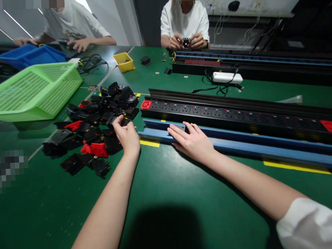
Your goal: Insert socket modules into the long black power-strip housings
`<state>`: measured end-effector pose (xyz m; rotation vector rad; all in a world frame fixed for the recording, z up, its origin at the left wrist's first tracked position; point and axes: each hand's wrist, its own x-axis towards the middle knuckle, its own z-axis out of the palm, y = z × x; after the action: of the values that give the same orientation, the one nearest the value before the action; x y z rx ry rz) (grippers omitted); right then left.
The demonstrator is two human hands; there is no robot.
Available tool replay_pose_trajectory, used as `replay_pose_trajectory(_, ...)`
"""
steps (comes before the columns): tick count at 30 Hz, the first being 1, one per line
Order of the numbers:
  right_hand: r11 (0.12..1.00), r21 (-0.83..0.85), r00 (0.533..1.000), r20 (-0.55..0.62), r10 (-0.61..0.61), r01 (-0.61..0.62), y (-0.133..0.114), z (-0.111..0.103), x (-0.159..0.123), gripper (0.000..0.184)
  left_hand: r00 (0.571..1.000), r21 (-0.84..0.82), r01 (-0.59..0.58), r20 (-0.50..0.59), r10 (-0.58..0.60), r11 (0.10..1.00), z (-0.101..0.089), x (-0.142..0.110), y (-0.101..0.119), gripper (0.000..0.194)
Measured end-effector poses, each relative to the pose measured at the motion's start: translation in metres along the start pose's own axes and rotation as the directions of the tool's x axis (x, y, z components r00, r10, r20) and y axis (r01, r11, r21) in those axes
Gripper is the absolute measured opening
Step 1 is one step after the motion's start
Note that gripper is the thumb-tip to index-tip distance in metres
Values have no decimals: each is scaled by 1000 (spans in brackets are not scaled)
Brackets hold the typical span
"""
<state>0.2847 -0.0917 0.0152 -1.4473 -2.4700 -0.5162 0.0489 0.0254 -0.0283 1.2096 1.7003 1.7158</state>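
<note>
My left hand (127,136) is at the right edge of a heap of black and red plastic socket modules (83,131). Its fingers are curled in at a black socket module (124,122), mostly hidden by them. My right hand (193,141) lies with fingers stretched across a long blue metal channel (238,145), thumb along the near side. Beside its fingertips a small grey piece (182,127) shows in the channel. Just behind runs a black power strip (201,111) with a row of sockets and a red socket at each end.
A green basket (57,101), blue trays (33,55) and a small yellow box (127,65) stand at the back left. Farther back are a white adapter with cables (227,77) and more black strips (262,70). Two people sit across the table; one holds a small black part (186,42).
</note>
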Motion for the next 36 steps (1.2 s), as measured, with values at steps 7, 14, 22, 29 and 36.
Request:
replay_pose_trajectory(7,1000,-15,1000,8,-1,1,-1,0,0,51,998,5,-30,48,29,1000,0,0,-2,33)
replay_pose_trajectory(14,1000,-25,1000,11,3,-3,-2,0,-1,50,997,-13,-20,73,20,1000,0,-2,3,33)
replay_pose_trajectory(22,1000,-7,1000,21,11,-11,-2,0,-1,51,991,-44,-26,127,32,999,0,-5,10,30)
replay_pose_trajectory(29,1000,-6,1000,20,11,-11,-2,1,0,51,985,1,-120,121,119,993,-4,-3,6,40)
replay_pose_trajectory(36,1000,8,999,31,13,-13,-2,-1,0,52,984,82,-128,136,117,988,-8,6,-6,51)
